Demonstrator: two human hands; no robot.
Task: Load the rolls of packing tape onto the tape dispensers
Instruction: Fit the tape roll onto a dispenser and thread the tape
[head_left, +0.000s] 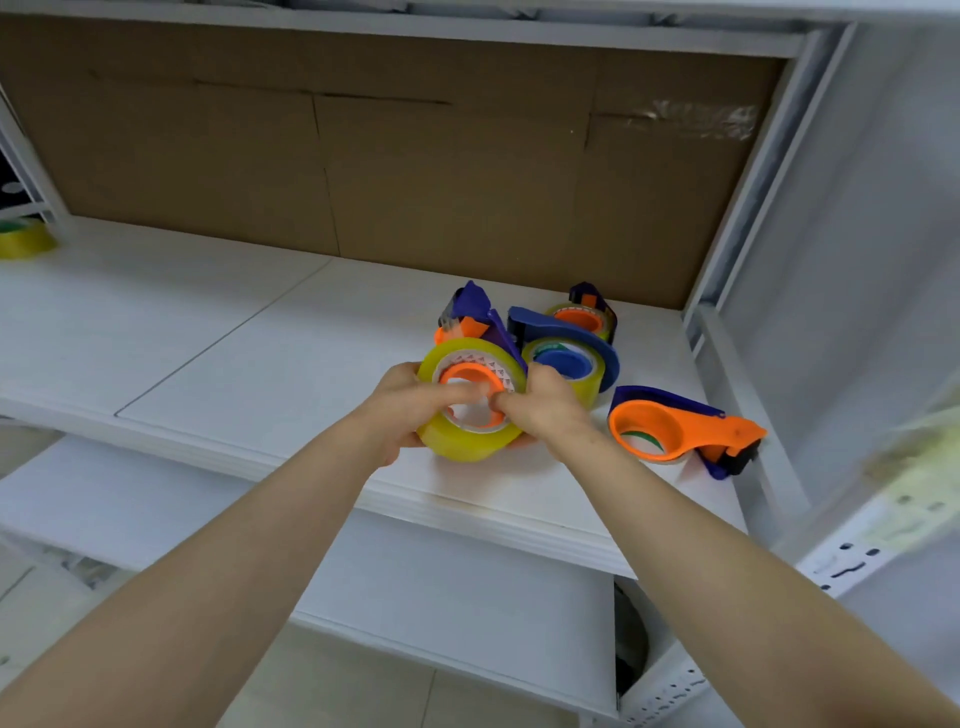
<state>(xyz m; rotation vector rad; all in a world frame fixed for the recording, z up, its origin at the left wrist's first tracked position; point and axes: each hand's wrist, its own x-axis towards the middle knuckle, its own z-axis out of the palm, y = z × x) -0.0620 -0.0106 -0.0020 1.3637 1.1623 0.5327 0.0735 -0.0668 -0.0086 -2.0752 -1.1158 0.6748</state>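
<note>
A yellowish roll of packing tape (457, 441) sits around the orange hub of a purple-and-orange dispenser (470, 312) that I hold over the white shelf (260, 364). My left hand (405, 410) grips the roll's left side, fingers across the hub. My right hand (545, 405) pinches the hub's right rim. Behind stand a blue dispenser (566, 358) with a roll on it and another loaded purple dispenser (587, 317). An orange-and-purple dispenser (680, 428) lies flat at the right.
A loose yellow tape roll (26, 239) lies at the shelf's far left. Brown cardboard (415, 166) backs the shelf. White metal uprights (748, 218) stand at the right, and a lower shelf board (441, 587) sits below.
</note>
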